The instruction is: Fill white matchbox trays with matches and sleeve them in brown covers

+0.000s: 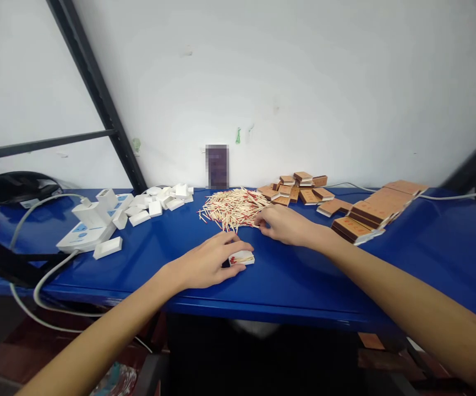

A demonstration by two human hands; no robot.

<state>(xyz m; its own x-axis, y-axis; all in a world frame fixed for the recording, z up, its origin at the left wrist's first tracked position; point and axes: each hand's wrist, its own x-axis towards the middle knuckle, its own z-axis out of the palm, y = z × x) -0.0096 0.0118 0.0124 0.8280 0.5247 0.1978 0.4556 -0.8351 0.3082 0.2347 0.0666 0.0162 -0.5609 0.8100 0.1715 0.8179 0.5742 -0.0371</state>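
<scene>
My left hand (211, 261) rests on the blue table (287, 286), its fingers closed round a small white matchbox tray (242, 257) that holds red-tipped matches. My right hand (281, 224) lies just beyond it, fingertips pinching at the near edge of a loose pile of matches (231, 206). What the right fingers hold is too small to make out.
Several empty white trays (155, 203) lie at the back left beside a white power strip (87, 228) and grey cables. Brown matchbox sleeves (299, 188) are heaped behind the pile, more are stacked at the right (370, 214). A black shelf frame stands left.
</scene>
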